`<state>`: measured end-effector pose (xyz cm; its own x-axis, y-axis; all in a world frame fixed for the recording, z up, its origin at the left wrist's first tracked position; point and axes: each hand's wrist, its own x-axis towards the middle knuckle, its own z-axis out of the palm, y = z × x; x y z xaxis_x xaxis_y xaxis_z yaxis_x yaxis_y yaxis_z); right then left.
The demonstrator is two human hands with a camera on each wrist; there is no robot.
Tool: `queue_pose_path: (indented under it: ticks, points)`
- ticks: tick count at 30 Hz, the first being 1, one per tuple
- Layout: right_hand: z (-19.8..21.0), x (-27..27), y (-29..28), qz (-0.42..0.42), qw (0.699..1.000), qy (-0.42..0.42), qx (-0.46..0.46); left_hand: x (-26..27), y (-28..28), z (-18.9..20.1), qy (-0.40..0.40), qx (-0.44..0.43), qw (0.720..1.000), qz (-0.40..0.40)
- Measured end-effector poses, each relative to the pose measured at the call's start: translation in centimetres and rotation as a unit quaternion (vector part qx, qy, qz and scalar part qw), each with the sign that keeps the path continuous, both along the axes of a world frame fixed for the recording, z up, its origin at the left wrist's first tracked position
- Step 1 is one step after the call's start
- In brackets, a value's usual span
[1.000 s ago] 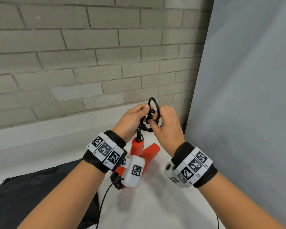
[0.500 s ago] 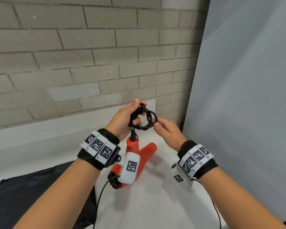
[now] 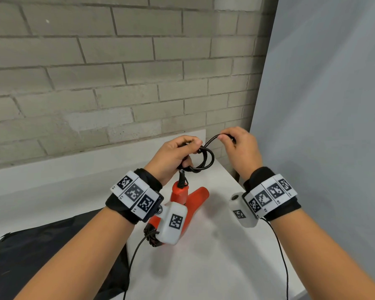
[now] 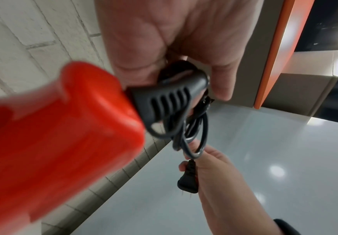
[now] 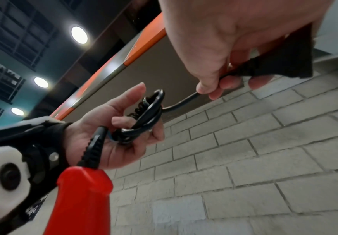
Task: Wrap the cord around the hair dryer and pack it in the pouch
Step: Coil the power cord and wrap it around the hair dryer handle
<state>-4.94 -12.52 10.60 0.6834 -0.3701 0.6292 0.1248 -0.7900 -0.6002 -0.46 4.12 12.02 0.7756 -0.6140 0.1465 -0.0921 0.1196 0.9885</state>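
Cord is the thing to follow: thin, black and glossy, it is gathered in a few small round loops just above the end of the hair dryer's handle, where a ribbed black strain relief joins it to the plastic. The left hand is curled round those loops and pinches them at the top; I cannot tell whether it also bears the dryer's weight. From the coil a short free length runs up and to the right to the right hand, which pinches it between thumb and fingertips near the flat black plug. So the loose end lies right of the coil, the right hand nearer to it, the left nearer to the handle.

The hair dryer is smooth, bright orange-red hard plastic, handle end pointing up toward the hands, and its body angling down toward the bench, partly hidden behind the left wrist camera. Its long axis runs toward and away from the person.

The pouch, dark soft fabric, lies flat and wrinkled on the bench at lower left, well apart from both hands. Behind stands a grey brick wall.
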Motion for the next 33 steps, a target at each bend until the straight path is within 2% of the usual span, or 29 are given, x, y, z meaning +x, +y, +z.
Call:
queue_pose_path:
  ticks: [5, 9, 11, 13, 15, 17, 20, 25, 28, 33]
  points:
    - [0.4, -0.4, 0.2, -0.013, 1.000, -0.021, 0.004, 0.4, -0.2, 0.0, -0.029, 0.064, 0.997, -0.011]
    - [1.6, -1.4, 0.9, -0.046, 0.995, -0.055, -0.062, 0.2, -0.3, 0.4, -0.098, 0.159, 0.982, -0.028]
    - [2.2, -2.0, 1.4, -0.058, 0.992, -0.076, -0.083, 0.0, -0.4, 0.7, -0.123, 0.166, 0.978, -0.038]
    - [2.6, -2.5, 1.7, -0.056, 0.991, -0.088, -0.086, 0.1, -0.5, 0.7, -0.130, 0.146, 0.981, -0.007]
    - [2.7, -2.9, 1.8, -0.020, 0.996, -0.066, -0.058, 0.4, -0.5, 0.4, -0.121, 0.115, 0.985, 0.034]
    - [2.7, -3.2, 1.5, 0.035, 0.999, 0.023, 0.001, 0.8, -0.4, 0.0, -0.094, 0.079, 0.990, 0.064]
    - [2.3, -3.5, 0.8, 0.103, 0.980, 0.166, 0.043, 1.1, -0.1, -0.3, -0.055, 0.031, 0.995, 0.081]
    - [1.8, -3.4, 0.8, 0.138, 0.957, 0.254, 0.016, 1.1, -0.1, -0.4, -0.005, -0.008, 0.997, 0.075]
    - [2.0, -3.6, 0.8, 0.177, 0.951, 0.250, 0.040, 1.1, -0.2, -0.6, 0.011, -0.021, 0.997, 0.068]
    - [2.6, -3.4, 1.8, 0.271, 0.940, 0.116, 0.172, 0.9, -0.3, -0.4, 0.013, -0.022, 0.998, 0.059]
